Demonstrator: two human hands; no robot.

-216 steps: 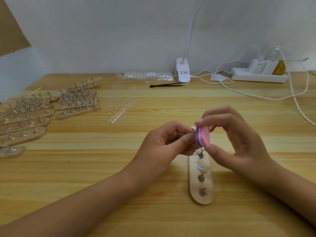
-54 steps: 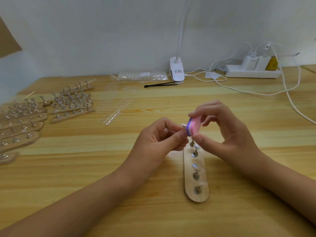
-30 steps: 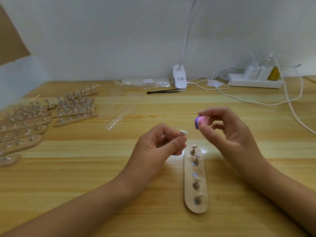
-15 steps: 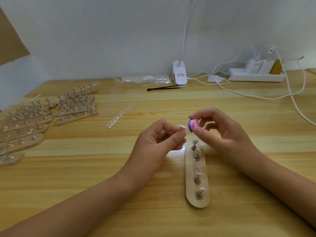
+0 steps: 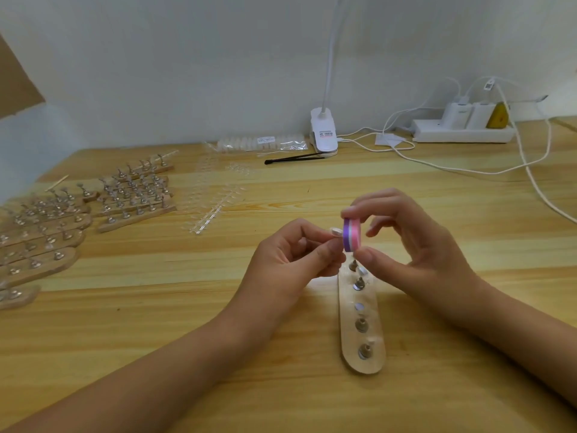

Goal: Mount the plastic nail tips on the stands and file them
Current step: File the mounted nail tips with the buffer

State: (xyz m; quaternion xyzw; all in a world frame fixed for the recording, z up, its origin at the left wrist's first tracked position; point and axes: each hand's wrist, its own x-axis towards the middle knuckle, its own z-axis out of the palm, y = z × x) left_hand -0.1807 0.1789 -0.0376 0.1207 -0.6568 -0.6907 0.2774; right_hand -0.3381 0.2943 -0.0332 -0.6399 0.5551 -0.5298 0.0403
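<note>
My left hand pinches a small stand topped with a clear plastic nail tip. My right hand grips a pink and purple file block between thumb and fingers, its purple face against the nail tip. Below both hands a wooden base lies on the table, carrying several metal stands, some topped with nail tips. One spot on it shows a bare round magnet.
More wooden bases with stands lie at the left, beside clear nail tip strips. At the back are a bag of tips, black tweezers, a lamp clamp, a power strip and white cables.
My right hand has brought the file block back against the nail tip held by my left hand; one second ago the two were apart.
</note>
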